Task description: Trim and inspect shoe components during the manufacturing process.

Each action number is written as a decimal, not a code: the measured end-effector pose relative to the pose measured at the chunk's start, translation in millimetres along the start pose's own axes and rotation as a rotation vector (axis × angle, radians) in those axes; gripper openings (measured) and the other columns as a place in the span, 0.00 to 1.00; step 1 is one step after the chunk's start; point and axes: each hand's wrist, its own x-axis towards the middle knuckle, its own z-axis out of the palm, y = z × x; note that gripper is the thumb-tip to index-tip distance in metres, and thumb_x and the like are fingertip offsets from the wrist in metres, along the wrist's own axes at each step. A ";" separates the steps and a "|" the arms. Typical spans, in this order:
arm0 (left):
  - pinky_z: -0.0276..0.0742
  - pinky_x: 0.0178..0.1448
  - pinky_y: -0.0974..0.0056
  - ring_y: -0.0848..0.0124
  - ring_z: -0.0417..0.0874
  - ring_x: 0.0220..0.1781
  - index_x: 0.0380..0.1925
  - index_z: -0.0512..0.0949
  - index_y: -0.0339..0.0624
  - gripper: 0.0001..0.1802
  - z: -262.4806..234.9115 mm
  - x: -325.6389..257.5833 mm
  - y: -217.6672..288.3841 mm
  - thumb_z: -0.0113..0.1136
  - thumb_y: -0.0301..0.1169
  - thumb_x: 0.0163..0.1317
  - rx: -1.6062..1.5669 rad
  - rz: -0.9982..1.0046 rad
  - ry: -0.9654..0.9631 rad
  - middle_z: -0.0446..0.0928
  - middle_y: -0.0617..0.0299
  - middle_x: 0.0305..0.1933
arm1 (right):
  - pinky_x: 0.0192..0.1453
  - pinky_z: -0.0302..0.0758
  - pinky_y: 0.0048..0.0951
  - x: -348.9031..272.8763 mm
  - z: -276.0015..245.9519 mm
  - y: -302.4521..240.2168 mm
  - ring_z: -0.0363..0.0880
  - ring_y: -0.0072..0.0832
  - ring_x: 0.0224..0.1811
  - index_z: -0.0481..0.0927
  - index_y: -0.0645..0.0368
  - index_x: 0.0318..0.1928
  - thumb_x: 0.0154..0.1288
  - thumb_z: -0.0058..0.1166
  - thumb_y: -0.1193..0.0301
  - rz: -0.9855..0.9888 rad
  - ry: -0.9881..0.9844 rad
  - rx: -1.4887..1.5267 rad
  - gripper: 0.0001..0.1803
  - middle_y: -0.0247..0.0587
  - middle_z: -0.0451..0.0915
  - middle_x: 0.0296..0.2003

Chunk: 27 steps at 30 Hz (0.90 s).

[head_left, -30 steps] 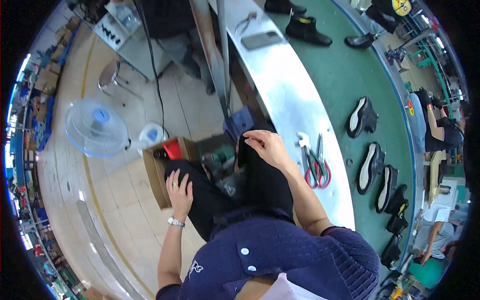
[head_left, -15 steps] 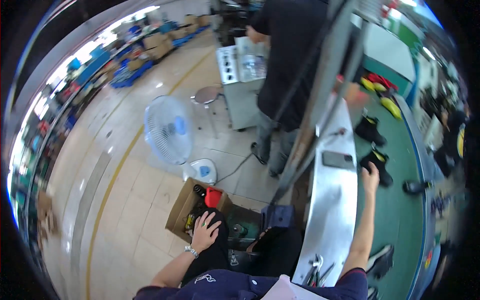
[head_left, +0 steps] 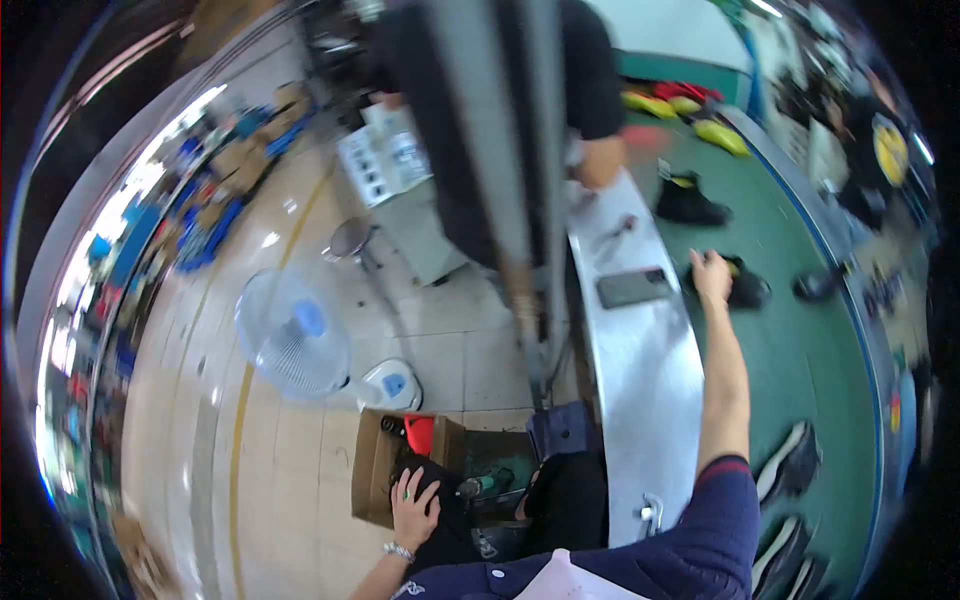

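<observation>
Head view. "What do I have on the right side?"

"I see the right hand (head_left: 711, 272) stretched out over the green work surface (head_left: 765, 375), at the left end of a black ankle boot with yellow lining (head_left: 747, 287). The boot lies on that surface, toe toward the right."

"Is the grip closed on it?"

"The fingers are bent and close together. From where I sit I cannot tell whether they pinch the boot's edge or only touch it, nor how wide the gap to the thumb is."

"And the left hand (head_left: 414, 510)?"

"It lies palm down on the knee in black trousers (head_left: 453, 502), fingers spread, with nothing in its grasp."

"What do I have around the boot?"

"A second black boot with a yellow patch at its opening (head_left: 692, 204) stands just beyond it. To its left, on the long silver metal shelf (head_left: 648, 390), lies a dark rectangular phone (head_left: 633, 288). At the shelf's near end I make out a silver metal tool (head_left: 651, 513), partly hidden. Nearer me on the green surface is a black shoe with a white sole (head_left: 790, 463)."

"Anyone close?"

"A co-worker in a black shirt (head_left: 590, 85), bare forearm by the shelf's far end."
</observation>
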 end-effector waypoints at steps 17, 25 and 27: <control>0.66 0.66 0.44 0.44 0.70 0.62 0.51 0.79 0.45 0.18 26.3 -4.2 -45.9 0.57 0.36 0.62 0.146 0.350 0.067 0.70 0.44 0.61 | 0.43 0.75 0.41 -193.8 -153.6 43.7 0.79 0.49 0.38 0.81 0.61 0.34 0.62 0.55 0.60 -0.002 0.461 0.447 0.15 0.51 0.81 0.33; 0.70 0.61 0.45 0.45 0.75 0.56 0.40 0.84 0.47 0.12 19.5 15.1 -4.8 0.56 0.36 0.62 -0.019 0.502 0.245 0.77 0.45 0.52 | 0.34 0.69 0.45 -416.3 -141.0 6.3 0.75 0.46 0.31 0.72 0.59 0.32 0.65 0.54 0.62 -0.350 0.206 0.401 0.13 0.46 0.73 0.29; 0.70 0.61 0.46 0.46 0.75 0.55 0.40 0.84 0.46 0.12 24.9 23.8 -2.0 0.56 0.36 0.62 -0.039 0.511 0.218 0.77 0.45 0.52 | 0.37 0.68 0.44 -452.2 -142.0 11.0 0.75 0.45 0.34 0.72 0.58 0.34 0.64 0.55 0.61 -0.282 0.136 0.376 0.14 0.44 0.72 0.30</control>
